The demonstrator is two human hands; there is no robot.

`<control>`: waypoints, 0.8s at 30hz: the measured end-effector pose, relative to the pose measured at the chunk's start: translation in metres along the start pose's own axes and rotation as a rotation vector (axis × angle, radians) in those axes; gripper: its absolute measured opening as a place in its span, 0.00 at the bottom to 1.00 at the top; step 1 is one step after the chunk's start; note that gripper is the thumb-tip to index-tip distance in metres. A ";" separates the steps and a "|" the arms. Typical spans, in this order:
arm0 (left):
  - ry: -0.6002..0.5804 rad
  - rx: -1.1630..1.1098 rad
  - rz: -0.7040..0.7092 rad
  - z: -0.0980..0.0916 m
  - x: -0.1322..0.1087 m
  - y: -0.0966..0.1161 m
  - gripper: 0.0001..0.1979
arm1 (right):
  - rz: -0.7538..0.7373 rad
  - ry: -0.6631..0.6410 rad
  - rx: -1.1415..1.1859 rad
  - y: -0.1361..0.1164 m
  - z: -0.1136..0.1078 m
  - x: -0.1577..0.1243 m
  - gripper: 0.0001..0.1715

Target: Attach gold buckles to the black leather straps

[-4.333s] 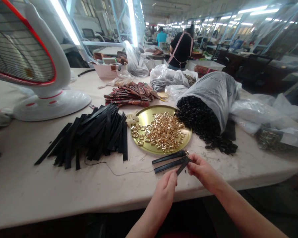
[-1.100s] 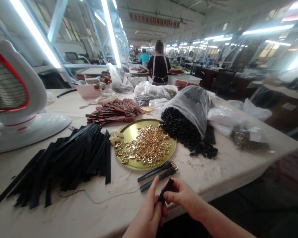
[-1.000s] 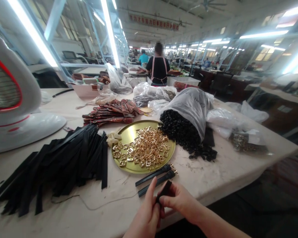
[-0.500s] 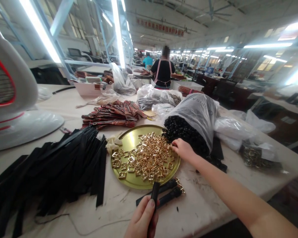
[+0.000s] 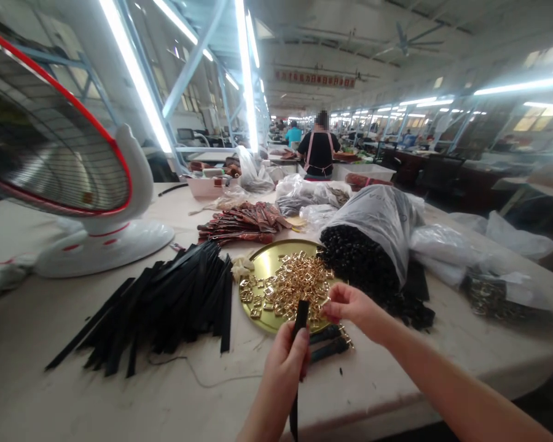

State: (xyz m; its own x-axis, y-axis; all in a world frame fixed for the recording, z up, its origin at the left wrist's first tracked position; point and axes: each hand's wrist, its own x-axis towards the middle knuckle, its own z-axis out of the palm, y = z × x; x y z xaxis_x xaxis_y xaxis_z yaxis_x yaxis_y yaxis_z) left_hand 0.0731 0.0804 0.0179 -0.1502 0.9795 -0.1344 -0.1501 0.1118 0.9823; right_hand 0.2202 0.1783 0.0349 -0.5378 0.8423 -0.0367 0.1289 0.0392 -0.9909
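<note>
While we look down at six o'clock, left hand (image 5: 286,359): closed in a fist round a black strap (image 5: 301,316), thumb pressed flat along its front.
Black strap: narrow, flat, matte like leather. It stands upright out of our fist, its square tip up over the near rim of the tray, its tail hanging below the table edge.
Right hand (image 5: 352,307): at one o'clock of the left and close beside the strap's tip, fingertips drawn into a pinch. Whether a buckle sits between them is too small for us to tell.
Tray (image 5: 270,261): round, shallow, brushed gold metal, at twelve o'clock of our hands.
Buckles (image 5: 299,283): small shiny gold rectangles, heaped loose on the tray.
Finished straps (image 5: 329,348): two, black with gold ends, lying side by side between the hands and touching the tray's near rim.
Black strips (image 5: 175,307): a fanned pile of long flat bands at ten o'clock.
Bag (image 5: 382,218): grey crinkled plastic at one o'clock, lying on its side.
Black pieces (image 5: 357,261): small and glossy, spilling from the bag's mouth.
Patterned straps (image 5: 244,222): a red-brown bundle at eleven o'clock, beyond the tray.
Fan (image 5: 96,184): white plastic, red-rimmed wire grille, far at ten o'clock.
Table (image 5: 74,387): pale and scuffed.
</note>
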 end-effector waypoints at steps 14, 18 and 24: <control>0.128 0.125 -0.044 0.006 -0.024 -0.004 0.14 | -0.247 0.139 -0.052 0.005 0.053 -0.055 0.16; 0.090 0.017 -0.103 0.007 -0.023 -0.008 0.18 | -0.497 0.233 -0.535 0.007 0.057 -0.058 0.07; 0.019 0.002 -0.083 0.002 -0.029 0.000 0.21 | -0.522 0.079 -0.510 0.007 0.052 -0.058 0.14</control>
State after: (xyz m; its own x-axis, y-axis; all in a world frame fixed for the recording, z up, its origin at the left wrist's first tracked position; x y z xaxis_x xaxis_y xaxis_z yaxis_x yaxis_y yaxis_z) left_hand 0.0794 0.0523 0.0223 -0.1559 0.9635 -0.2175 -0.1607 0.1925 0.9680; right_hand 0.2092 0.1013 0.0229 -0.5757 0.6813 0.4522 0.2549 0.6750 -0.6924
